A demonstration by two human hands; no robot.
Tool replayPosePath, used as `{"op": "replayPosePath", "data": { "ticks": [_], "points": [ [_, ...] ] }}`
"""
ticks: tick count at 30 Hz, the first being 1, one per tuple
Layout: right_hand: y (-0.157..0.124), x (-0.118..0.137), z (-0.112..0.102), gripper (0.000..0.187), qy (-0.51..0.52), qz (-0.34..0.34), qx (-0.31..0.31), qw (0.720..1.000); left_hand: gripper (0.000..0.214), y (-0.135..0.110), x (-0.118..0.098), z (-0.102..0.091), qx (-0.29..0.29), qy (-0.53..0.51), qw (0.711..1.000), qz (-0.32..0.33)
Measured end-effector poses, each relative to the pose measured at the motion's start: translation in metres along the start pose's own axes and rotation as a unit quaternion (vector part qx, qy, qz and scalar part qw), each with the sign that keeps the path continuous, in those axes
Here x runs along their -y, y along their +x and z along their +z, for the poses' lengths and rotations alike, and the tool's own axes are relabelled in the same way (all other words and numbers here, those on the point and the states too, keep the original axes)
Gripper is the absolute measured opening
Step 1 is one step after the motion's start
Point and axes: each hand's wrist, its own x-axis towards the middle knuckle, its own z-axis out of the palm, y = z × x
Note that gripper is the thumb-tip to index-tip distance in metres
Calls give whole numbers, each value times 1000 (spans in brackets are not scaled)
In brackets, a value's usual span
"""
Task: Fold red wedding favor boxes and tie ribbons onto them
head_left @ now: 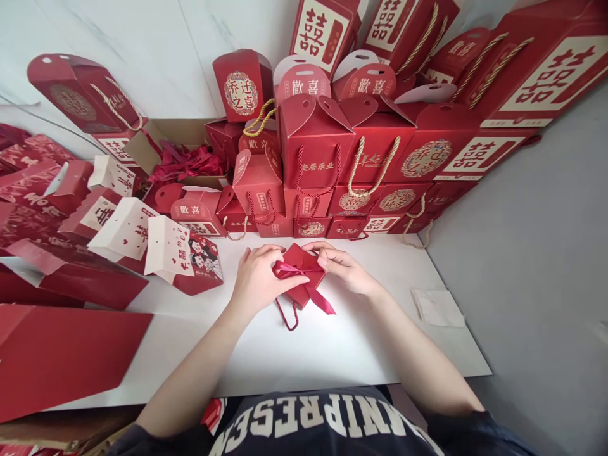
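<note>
A small red gift box [300, 288] sits on the white table [332, 342] in front of me. A pink-red ribbon [319, 299] is tied across its top, one tail trailing toward me. A red cord handle [287, 316] hangs from its near side. My left hand [259, 278] grips the box's left side, fingers pinched on the ribbon at the knot. My right hand [344, 266] presses the box's right top edge, fingers closed on the ribbon.
Stacked red gift boxes with gold cord handles [332, 158] fill the back of the table. Flat and half-folded red and white boxes [118, 234] lie at the left. A cardboard box of red ribbons [187, 158] stands behind them. A white cloth [437, 307] lies at the right.
</note>
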Motion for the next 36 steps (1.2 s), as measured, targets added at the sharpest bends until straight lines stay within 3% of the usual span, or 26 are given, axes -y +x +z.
{"op": "replayPosePath", "data": {
  "ticks": [4, 10, 22, 25, 28, 31, 33, 36],
  "points": [
    [0, 0, 0, 39, -23, -2, -1, 1000, 40, 0, 3, 1, -4, -17, 1000, 8],
    [-2, 5, 0, 38, -53, -30, -9, 998, 32, 1, 10, 2, -11, -168, 986, 22],
    [1, 1, -2, 44, -62, -21, -10, 998, 35, 1, 13, 1, 9, -216, 976, -10],
    [-2, 7, -3, 37, -69, -12, -18, 997, 38, 4, 18, -5, 37, -246, 968, -28],
    [-11, 17, -4, 33, -142, 21, -93, 985, 35, 6, 22, -13, 67, -257, 964, -22],
    [-24, 23, -4, 43, -262, 94, -182, 943, 33, 6, 23, -14, 69, -251, 965, -10],
    [-31, 22, -1, 50, -279, 137, -170, 935, 32, 6, 21, -9, 52, -243, 969, -3],
    [-36, 16, 7, 52, -169, 157, -96, 968, 35, 7, 17, 0, 29, -235, 971, 1]
  ]
}}
